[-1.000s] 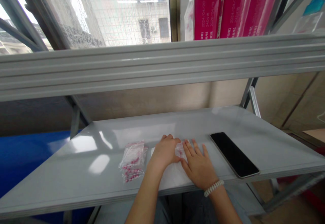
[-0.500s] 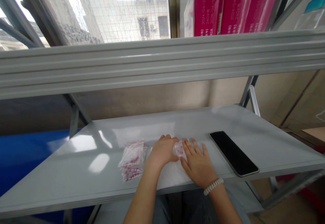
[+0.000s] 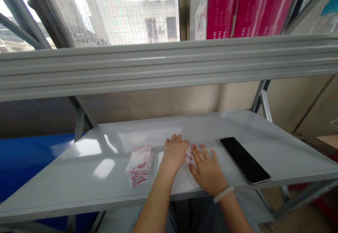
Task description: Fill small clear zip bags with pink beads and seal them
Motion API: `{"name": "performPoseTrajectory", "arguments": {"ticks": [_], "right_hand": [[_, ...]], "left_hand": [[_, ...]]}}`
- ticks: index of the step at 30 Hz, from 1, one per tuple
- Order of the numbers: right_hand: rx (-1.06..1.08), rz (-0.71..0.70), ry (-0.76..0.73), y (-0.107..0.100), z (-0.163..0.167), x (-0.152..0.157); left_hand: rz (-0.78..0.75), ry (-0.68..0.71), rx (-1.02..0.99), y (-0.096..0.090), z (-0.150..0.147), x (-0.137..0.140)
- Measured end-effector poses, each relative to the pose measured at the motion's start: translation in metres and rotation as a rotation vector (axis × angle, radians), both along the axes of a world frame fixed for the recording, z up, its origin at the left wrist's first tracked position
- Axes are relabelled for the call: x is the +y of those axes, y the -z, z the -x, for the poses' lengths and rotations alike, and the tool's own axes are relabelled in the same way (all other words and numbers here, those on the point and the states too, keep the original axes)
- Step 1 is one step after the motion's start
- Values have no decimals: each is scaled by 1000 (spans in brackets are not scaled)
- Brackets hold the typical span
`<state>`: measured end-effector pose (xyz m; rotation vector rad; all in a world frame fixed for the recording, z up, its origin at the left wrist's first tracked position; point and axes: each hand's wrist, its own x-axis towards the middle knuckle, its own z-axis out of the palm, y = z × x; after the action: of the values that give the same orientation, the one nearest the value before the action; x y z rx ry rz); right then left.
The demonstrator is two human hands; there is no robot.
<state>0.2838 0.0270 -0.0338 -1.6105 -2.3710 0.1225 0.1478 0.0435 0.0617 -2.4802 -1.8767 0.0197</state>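
Note:
A small clear plastic bag with pink bits (image 3: 189, 157) lies between my hands on a white sheet (image 3: 182, 182). My right hand (image 3: 207, 172) rests flat, fingers spread, its fingertips on the bag's right part; a pale beaded bracelet circles that wrist. My left hand (image 3: 174, 152) is closed with curled fingers against the bag's left side. What those fingers hold, if anything, is hidden under the hand. Left of my left forearm sits a stack of similar clear bags (image 3: 139, 164) with pink beads or bits along their lower ends.
A black smartphone (image 3: 244, 161) lies right of my hands on the grey tabletop (image 3: 71, 180). A thick metal shelf edge (image 3: 169, 67) spans the view above. Pink boxes (image 3: 221, 11) stand on that shelf, beside a window.
My left hand has shifted right and covers more of the bag, its fingers more curled. My right hand keeps its place on the bag. The view has shifted slightly.

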Motion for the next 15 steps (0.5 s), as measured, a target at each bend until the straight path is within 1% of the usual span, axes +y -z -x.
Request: {"name": "performPoseTrajectory", "arguments": {"ticks": [3,5,10,15], "right_hand": [[1,4,-3,0,0,0],[0,-1,-6,0,0,0],[-6,-18,-1,-1,0,1],[-3,-3,-1,-1,1,1]], "left_hand": [[-18,-7,21,-4,-4,1],[-37,13,22,-5,-6,2],[-56,69,29,0,-9,6],[-77,108,51,0,-10,8]]}}
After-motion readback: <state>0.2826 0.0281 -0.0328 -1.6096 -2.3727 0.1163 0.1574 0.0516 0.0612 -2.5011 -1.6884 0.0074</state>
